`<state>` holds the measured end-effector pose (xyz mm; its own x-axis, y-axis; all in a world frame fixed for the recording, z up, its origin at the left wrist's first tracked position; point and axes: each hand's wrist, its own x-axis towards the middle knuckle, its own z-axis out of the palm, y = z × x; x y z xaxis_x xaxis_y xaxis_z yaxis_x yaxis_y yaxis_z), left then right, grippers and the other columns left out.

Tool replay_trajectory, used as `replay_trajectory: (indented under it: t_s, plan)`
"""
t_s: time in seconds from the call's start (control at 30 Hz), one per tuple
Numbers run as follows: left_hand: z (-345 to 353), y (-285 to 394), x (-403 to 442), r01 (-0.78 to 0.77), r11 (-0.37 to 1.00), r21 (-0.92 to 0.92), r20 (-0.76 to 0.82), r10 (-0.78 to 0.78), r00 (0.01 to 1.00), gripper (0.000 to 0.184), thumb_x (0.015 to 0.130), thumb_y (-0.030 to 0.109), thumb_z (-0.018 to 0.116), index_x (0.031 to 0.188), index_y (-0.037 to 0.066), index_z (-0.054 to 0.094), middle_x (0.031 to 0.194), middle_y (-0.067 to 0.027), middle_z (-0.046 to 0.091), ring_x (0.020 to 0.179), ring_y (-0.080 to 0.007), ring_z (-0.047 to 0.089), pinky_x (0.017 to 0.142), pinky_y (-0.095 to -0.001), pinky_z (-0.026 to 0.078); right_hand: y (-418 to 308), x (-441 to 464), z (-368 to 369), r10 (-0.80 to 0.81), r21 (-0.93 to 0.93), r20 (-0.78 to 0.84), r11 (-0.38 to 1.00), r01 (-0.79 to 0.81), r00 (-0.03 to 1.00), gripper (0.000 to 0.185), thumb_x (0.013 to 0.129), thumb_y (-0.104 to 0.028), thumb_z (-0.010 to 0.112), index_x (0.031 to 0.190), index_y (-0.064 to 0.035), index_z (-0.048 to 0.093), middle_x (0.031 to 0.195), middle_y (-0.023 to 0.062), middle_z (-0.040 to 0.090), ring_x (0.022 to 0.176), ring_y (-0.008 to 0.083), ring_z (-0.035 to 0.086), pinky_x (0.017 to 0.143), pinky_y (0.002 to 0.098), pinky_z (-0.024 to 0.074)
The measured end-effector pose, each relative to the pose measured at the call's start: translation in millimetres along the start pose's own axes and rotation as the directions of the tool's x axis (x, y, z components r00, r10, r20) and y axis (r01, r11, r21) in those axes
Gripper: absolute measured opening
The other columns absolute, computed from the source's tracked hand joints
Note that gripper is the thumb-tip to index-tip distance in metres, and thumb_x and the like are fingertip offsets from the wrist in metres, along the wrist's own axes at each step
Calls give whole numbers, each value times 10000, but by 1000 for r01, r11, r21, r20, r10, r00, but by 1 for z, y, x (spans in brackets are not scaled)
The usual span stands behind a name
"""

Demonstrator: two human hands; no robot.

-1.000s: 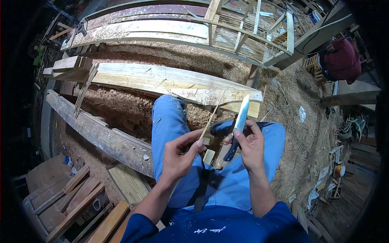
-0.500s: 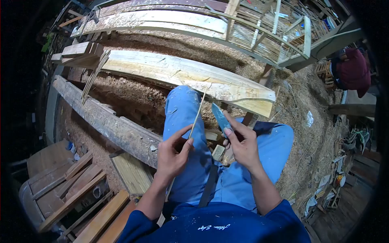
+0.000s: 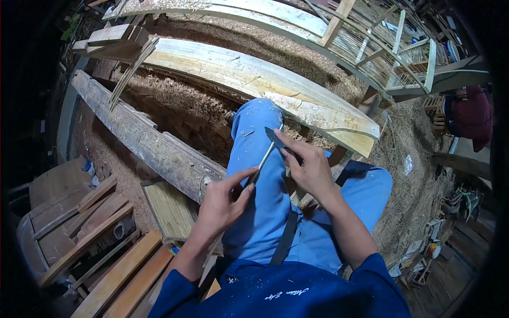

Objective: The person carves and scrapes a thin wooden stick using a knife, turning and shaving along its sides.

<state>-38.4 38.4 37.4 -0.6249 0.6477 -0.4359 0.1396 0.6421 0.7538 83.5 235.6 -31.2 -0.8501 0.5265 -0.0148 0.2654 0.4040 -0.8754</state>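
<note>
My left hand (image 3: 222,204) pinches a thin, pale wooden stick (image 3: 266,154) between thumb and fingers, above my left knee. My right hand (image 3: 306,167) grips a knife (image 3: 273,137), its dark blade lying across the stick near the upper end. The handle is mostly hidden inside my fingers. Small shavings and a curl cling to the blue trousers (image 3: 254,127) under the stick. Just beyond the knee lies a long, pale plank (image 3: 222,66) with shavings on it.
A bundle of thin sticks (image 3: 132,71) leans across the plank and a rough, weathered beam (image 3: 143,132). Cut timber pieces (image 3: 116,275) are at lower left. A slatted wooden frame (image 3: 392,50) stands at upper right. A person in maroon (image 3: 472,119) is at far right.
The knife has moved left and turned so its blade meets the stick; before, it was apart to the right. My view has shifted slightly.
</note>
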Motion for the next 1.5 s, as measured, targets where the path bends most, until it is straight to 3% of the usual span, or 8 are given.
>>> replay_trajectory:
  t_s: [0.17, 0.27, 0.4, 0.43, 0.47, 1.3, 1.33, 1.5]
  plan:
    - [-14, -10, -13, 13, 998, 59, 113, -20, 993, 356, 984, 76, 726, 1340, 70, 724, 800, -93, 754, 647, -39, 580, 591, -258, 489, 1, 1, 5, 99, -14, 55, 995, -98, 994, 477, 982, -106, 661, 1442, -234, 661, 1074, 223, 755, 958, 418, 733, 866, 452, 576]
    - [-2, -23, -17, -2, 999, 39, 41, 0, 999, 341, 967, 60, 747, 1308, 47, 742, 901, -110, 795, 685, -44, 620, 625, -238, 510, 3, 0, 10, 72, -5, -9, 997, -72, 997, 511, 947, -22, 685, 1435, -171, 675, 881, 213, 742, 598, 203, 614, 644, 330, 523]
    - [13, -37, -16, -159, 986, -45, -88, 155, 984, 284, 946, 66, 758, 1228, 37, 770, 1021, -214, 786, 911, -206, 796, 771, -316, 600, 9, -14, 23, -36, 22, -24, 999, 36, 999, 485, 935, -22, 715, 1403, -146, 701, 828, 199, 729, 554, 128, 560, 562, 312, 479]
    - [15, -38, -15, -170, 982, -78, -111, 161, 981, 270, 945, 60, 757, 1212, 25, 775, 1069, -209, 786, 978, -224, 794, 821, -315, 609, 10, -14, 21, 6, 8, -23, 1000, -6, 1000, 476, 951, -72, 707, 1410, -195, 695, 862, 199, 731, 653, 245, 640, 638, 371, 524]
    - [15, -37, -16, -167, 983, -82, -106, 158, 982, 270, 945, 60, 757, 1212, 25, 775, 1069, -209, 786, 978, -224, 794, 821, -315, 609, 10, -13, 20, 47, -5, -22, 999, -47, 999, 468, 966, -123, 700, 1418, -245, 688, 896, 199, 732, 753, 362, 721, 713, 430, 568]
    - [24, -53, -18, -101, 977, -189, -165, 70, 984, 238, 943, 67, 776, 1170, -4, 789, 950, -157, 817, 831, -81, 747, 746, -253, 579, 9, -26, 10, 34, -12, 206, 999, -32, 978, 473, 954, -116, 705, 1420, -195, 683, 1015, 212, 761, 848, 374, 752, 766, 413, 597]
    - [22, -53, -18, -90, 981, -174, -145, 65, 987, 239, 943, 67, 777, 1171, -5, 788, 950, -156, 817, 831, -77, 744, 745, -253, 579, 5, -30, 16, -30, 120, 161, 993, 10, 987, 456, 954, -53, 696, 1402, -135, 700, 913, 201, 753, 621, 186, 638, 639, 353, 530]
    - [25, -57, -18, -105, 975, -194, -164, 73, 984, 239, 948, 70, 775, 1173, -12, 786, 958, -155, 818, 829, -75, 739, 745, -249, 579, 23, -19, 20, -133, 116, 35, 985, 129, 990, 456, 955, -41, 688, 1405, -120, 693, 939, 212, 763, 652, 182, 653, 663, 336, 532]
